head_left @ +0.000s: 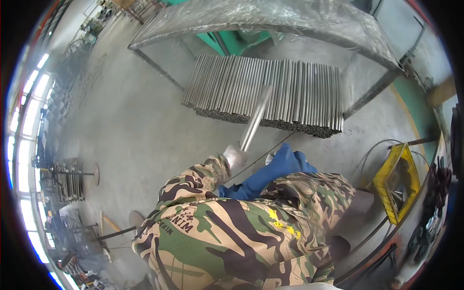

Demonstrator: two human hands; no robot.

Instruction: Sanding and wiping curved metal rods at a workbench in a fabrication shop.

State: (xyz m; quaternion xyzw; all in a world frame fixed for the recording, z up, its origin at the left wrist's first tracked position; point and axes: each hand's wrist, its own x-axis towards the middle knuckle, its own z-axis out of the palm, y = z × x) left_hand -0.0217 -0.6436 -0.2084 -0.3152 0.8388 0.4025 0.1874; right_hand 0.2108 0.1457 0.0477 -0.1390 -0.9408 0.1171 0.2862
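Bright windows (pixel 24 159) run down the far left, with a stack of dark metal parts (pixel 70 180) on the floor (pixel 125 106) near them. Further right, the left hand (pixel 235 157), in a pale glove, comes out of a camouflage sleeve (pixel 193 179) and is closed around the lower end of a shiny metal tube (pixel 256 118); whether it is one or several together is hard to tell. The tube slants up and slightly right from the hand, away from the body, its far end in front of a broad pile of similar tubes (pixel 222 79). The pile lies beyond both hands, beneath a film-covered worktop (pixel 270 21). Right of the left hand, blue cloth (pixel 275 171) mostly hides the right hand (pixel 269 158); only a pale patch shows, and I cannot tell its grip. A yellow frame (pixel 378 181) stands far right.
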